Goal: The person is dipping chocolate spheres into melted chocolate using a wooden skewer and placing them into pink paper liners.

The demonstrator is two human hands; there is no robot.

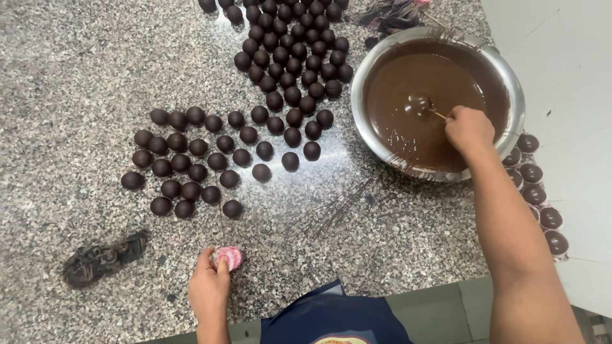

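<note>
**A:** so the ball [419, 104] is sat in the melted chocolate [408, 89], just off the fingertips of the right hand [470, 129], which is pinched shut on a thin stick [438, 115] stuck into it. How's a clean coat usually got?

**B:** probably best if it's rolled slowly and lifted straight, with drips let fall inside the steel bowl [516, 95] before it's carried left to the dipped balls [255, 121] on the granite counter [76, 76].

**A:** and the left hand [208, 290]?

**B:** it's closed round a small pink wrapped piece [227, 257], down near the blue apron [331, 318]. Filled paper cups [535, 191] are lined up right beside the right forearm.
</note>
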